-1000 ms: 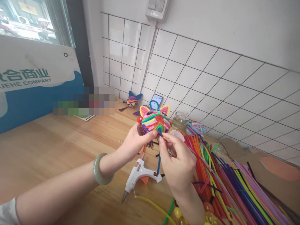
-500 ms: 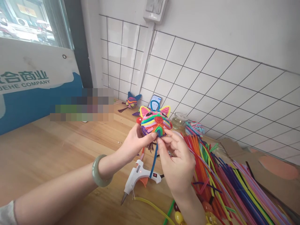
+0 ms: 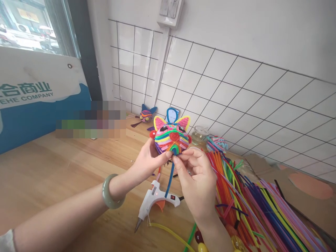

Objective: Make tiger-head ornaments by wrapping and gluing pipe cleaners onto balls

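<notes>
My left hand (image 3: pixel 151 156) is closed around the lower left of a colourful pipe-cleaner animal head (image 3: pixel 169 137). The head has pink ears edged in yellow, dark eyes, rainbow stripes, a red nose and a blue loop on top. At its chin, my right hand (image 3: pixel 198 176) pinches a blue pipe cleaner (image 3: pixel 169 179) between thumb and fingers. Its upper end meets a small green and orange arch, where my left thumb presses too. The tail of this strip hangs down in front of a white glue gun (image 3: pixel 153 201) lying on the table. Both sets of fingertips partly hide the join.
Bundles of pipe cleaners (image 3: pixel 273 210) fan out at the right beside brown cardboard (image 3: pixel 312 210). Along the wall are another animal head (image 3: pixel 146 114), a phone (image 3: pixel 175 112), a glass jar (image 3: pixel 200 134) and a blue-pink piece (image 3: pixel 217 143). A yellow strip (image 3: pixel 170 232) lies near the glue gun.
The animal head has shifted slightly left in view and its face shows a little more fully. Both hands keep their hold at the chin. The whole view has moved slightly.
</notes>
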### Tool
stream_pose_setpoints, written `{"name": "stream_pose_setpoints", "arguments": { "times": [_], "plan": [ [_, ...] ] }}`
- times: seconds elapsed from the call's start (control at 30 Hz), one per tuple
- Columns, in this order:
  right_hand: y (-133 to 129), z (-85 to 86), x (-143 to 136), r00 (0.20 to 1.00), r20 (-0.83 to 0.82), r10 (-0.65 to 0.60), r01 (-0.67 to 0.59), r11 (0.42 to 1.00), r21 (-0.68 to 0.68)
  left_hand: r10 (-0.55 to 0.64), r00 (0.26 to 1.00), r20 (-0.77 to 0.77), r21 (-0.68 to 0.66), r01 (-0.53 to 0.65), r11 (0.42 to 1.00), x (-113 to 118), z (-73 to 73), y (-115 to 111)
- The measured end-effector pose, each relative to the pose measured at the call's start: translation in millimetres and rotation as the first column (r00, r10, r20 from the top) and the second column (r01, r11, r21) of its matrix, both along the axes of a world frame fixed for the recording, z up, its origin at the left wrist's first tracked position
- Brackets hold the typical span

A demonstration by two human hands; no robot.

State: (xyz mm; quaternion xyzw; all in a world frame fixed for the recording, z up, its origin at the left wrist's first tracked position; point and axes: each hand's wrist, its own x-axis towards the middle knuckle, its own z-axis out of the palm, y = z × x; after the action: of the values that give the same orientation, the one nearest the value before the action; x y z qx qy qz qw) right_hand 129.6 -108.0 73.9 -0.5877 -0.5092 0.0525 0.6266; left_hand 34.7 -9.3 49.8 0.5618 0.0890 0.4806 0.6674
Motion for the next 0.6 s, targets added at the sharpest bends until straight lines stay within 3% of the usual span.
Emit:
{"name": "stream_pose_setpoints", "arguments": {
  "times": [0.6],
  "plan": [
    [-2.2,6.8,3.7,0.957,-0.247,0.15,-0.164,0.986,-0.039,0.022,0.999,0.047,0.177,-0.03,0.984,-4.0,-5.8,8.6]
  ]
}}
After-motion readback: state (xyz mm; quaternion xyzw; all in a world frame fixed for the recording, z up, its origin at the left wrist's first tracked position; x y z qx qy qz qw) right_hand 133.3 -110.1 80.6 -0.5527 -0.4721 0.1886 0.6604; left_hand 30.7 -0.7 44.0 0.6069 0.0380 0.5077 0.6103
